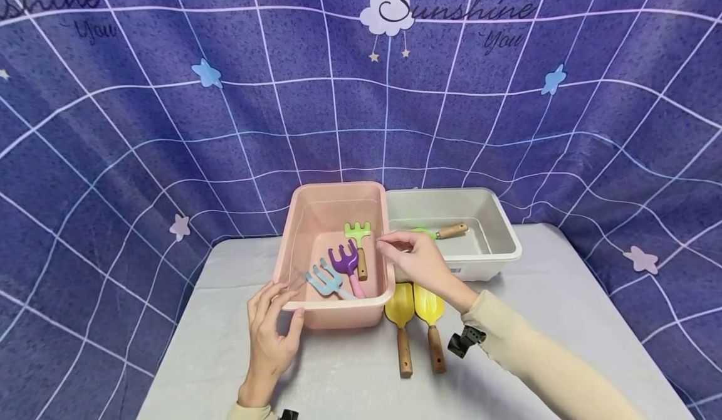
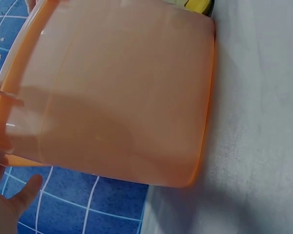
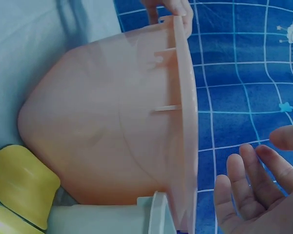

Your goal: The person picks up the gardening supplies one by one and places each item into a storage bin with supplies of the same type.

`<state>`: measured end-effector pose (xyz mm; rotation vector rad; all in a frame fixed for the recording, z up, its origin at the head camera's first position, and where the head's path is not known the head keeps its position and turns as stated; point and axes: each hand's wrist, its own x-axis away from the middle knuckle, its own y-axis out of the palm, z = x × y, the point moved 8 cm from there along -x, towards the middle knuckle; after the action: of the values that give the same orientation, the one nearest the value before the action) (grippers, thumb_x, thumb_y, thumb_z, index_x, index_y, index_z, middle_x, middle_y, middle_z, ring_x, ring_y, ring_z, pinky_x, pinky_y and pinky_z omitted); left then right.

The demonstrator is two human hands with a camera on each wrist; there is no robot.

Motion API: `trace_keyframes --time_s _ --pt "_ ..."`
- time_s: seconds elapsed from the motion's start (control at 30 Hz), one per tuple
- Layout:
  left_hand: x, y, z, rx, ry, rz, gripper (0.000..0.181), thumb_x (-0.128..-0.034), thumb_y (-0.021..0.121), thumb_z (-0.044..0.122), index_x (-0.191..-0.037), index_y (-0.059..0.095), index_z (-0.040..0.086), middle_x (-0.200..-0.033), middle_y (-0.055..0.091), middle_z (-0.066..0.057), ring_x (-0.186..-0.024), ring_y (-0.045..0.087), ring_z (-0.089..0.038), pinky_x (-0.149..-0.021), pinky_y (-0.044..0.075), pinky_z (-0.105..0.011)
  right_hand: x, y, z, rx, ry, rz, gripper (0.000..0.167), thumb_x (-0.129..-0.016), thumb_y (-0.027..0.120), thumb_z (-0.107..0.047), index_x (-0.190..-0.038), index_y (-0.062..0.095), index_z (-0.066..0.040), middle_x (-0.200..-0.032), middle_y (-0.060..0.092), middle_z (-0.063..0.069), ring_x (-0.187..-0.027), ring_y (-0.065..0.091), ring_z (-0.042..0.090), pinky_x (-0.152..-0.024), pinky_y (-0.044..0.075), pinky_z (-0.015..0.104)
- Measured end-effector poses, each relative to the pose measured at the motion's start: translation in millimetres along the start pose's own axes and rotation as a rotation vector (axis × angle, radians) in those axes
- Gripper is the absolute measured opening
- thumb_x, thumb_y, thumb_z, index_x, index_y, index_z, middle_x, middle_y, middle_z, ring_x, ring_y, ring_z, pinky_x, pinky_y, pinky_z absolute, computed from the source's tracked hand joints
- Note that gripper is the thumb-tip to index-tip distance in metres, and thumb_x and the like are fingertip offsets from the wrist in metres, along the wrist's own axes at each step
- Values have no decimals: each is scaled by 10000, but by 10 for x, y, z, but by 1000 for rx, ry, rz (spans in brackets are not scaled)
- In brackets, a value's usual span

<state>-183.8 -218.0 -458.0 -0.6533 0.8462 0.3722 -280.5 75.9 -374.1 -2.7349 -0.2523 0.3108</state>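
We had the pink bin (image 1: 344, 318) on the desk (image 1: 214, 320), with a purple rake (image 1: 345, 261) near its centre, a light-blue rake (image 1: 325, 278) toward 7 o'clock and a green rake (image 1: 358, 234) toward 2 o'clock. The white bin (image 1: 479, 269) stood at its 3 o'clock, a green-headed tool (image 1: 452, 231) lying inside, and two yellow shovels (image 1: 400, 307) lay toward 5 o'clock.

Our left hand (image 1: 269, 326) was at the pink bin's 7 o'clock corner, fingers over the rim, thumb spread apart outside; a pale shape (image 1: 294, 278) beside the fingertips was too faint to name, and we could not tell whether they touched it. Our right hand (image 1: 417, 257) hung above the 3 o'clock rim, fingers loosely bent, thumb apart, pinching nothing.

We judged that careful work there called for the left fingers to steady the corner lightly without tipping it. Any hold on the purple rake seemed best taken from above, clear of the light-blue rake's handle alongside; a low sideways reach risked knocking the rim.
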Motion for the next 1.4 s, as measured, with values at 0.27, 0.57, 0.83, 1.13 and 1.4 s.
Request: trace_keyframes --time_s 0.27,0.57,0.83,1.13,1.4 --pt "-2 1 5 -12 7 -5 289 -918 720 195 -1170 761 59 -1304 682 -182 -1345 499 -474 -1293 244 -327 96 -130 -11 -37 -21 20 231 -1000 736 -227 -1166 817 -89 -1127 818 122 -977 771 179 -867 600 266" --pt "7 0 -1 -22 3 -13 292 -923 720 196 -1182 762 69 -1311 682 -180 -1359 494 -469 -1296 241 -328 214 -316 82 -72 -15 71 243 -1008 727 -199 -1168 801 -32 -1053 815 154 -895 746 90 -795 578 205" --pt "4 3 11 -1 1 -10 304 -913 729 187 -1171 762 29 -1314 683 -180 -1364 489 -480 -1297 243 -324 396 -483 212 -121 12 112 251 -1022 698 -150 -1196 772 15 -1090 796 219 -878 751 60 -806 621 251" --pt "-12 -11 19 11 9 9 309 -893 726 172 -1157 764 17 -1296 683 -200 -1355 489 -480 -1295 247 -333 558 -610 348 -181 25 162 265 -1028 692 -136 -1196 746 61 -1070 823 91 -880 768 50 -806 643 250" --pt "-8 -3 24 3 -3 -1 317 -884 728 152 -1171 762 22 -1307 680 -196 -1357 486 -497 -1297 240 -327 722 -742 480 -212 36 206 301 -1048 668 -148 -1225 723 89 -1005 808 -146 -885 768 52 -780 634 228"
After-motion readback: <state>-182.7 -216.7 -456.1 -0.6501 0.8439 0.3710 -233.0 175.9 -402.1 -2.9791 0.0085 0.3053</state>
